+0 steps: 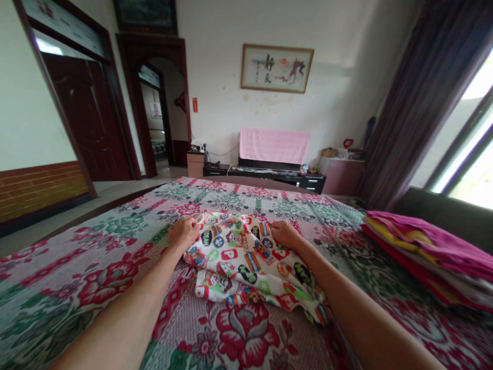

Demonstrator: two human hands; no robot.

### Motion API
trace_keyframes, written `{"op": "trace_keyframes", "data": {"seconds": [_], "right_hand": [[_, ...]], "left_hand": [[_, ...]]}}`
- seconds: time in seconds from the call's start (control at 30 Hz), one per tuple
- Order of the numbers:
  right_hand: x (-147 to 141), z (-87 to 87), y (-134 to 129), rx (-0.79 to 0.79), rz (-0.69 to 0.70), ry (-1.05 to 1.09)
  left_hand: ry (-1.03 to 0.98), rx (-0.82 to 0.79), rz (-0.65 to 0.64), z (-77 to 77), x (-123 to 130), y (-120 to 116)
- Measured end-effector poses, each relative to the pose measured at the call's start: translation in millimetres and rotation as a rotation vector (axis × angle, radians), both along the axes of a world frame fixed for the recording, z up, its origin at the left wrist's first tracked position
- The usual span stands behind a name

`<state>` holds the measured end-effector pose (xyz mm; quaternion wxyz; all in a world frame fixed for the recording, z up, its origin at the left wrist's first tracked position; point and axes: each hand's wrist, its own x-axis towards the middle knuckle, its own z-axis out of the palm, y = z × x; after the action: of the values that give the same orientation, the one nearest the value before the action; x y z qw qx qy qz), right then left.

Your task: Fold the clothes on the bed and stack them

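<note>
A white garment [239,257] printed with colourful cartoon dogs and badges lies partly bunched in front of me; I cannot tell whether it is a shirt or trousers. My left hand [185,231] pinches its far left corner, fingers closed on the cloth. At the far right corner, my right hand [285,234] grips the same garment with curled fingers. The near edge is creased and rests on the flowered bedspread [115,277], its lower right part trailing beside my right forearm.
A stack of folded clothes [423,252], pink, yellow, red and white, sits at the right. Beyond the bedspread's far edge stands a low black cabinet [262,174], with a pink towel [274,145] draped over a screen. A dark curtain [412,103] hangs at the window.
</note>
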<state>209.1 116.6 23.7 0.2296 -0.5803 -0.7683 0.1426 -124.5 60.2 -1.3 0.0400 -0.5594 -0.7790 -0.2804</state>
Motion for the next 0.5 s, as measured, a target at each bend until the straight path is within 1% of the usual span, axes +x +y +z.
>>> {"op": "trace_keyframes", "data": {"seconds": [0.07, 0.1, 0.2, 0.27, 0.3, 0.33, 0.37, 0.4, 0.43, 0.47, 0.5], "right_hand": [[-2, -1.3, -4, 0.037, 0.022, 0.090], [-3, -0.6, -7, 0.067, 0.018, 0.144], [-5, 8.4, -15, 0.154, 0.002, 0.383], [-3, 20.9, -22, 0.131, 0.041, 0.609], [-1, 28.6, -25, 0.086, 0.098, 0.723], [2, 36.9, -30, 0.014, 0.182, 0.816], [6, 45.2, -34, -0.075, 0.290, 0.869], [11, 52.9, -39, -0.170, 0.396, 0.875], [17, 59.7, -43, -0.268, 0.497, 0.827], [22, 65.1, -46, -0.356, 0.583, 0.734], [26, 68.9, -49, -0.421, 0.635, 0.609]], "left_hand": [[-0.132, 0.091, -0.025, 1.0, -1, 2], [-0.236, 0.155, -0.035, 2.1, -1, 3], [-0.662, 0.367, -0.038, 8.3, -1, 5], [-0.962, 0.494, -0.012, 14.7, -1, 5], [-1.092, 0.544, -0.003, 17.9, -1, 5], [-1.201, 0.584, -0.006, 20.7, -2, 4], [-1.289, 0.610, -0.022, 22.6, -3, 2], [-1.358, 0.616, -0.055, 23.6, -5, 1], [-1.405, 0.595, -0.104, 23.5, -8, -1], [-1.424, 0.548, -0.167, 22.4, -10, -2], [-1.410, 0.482, -0.225, 20.7, -13, -3]]}}
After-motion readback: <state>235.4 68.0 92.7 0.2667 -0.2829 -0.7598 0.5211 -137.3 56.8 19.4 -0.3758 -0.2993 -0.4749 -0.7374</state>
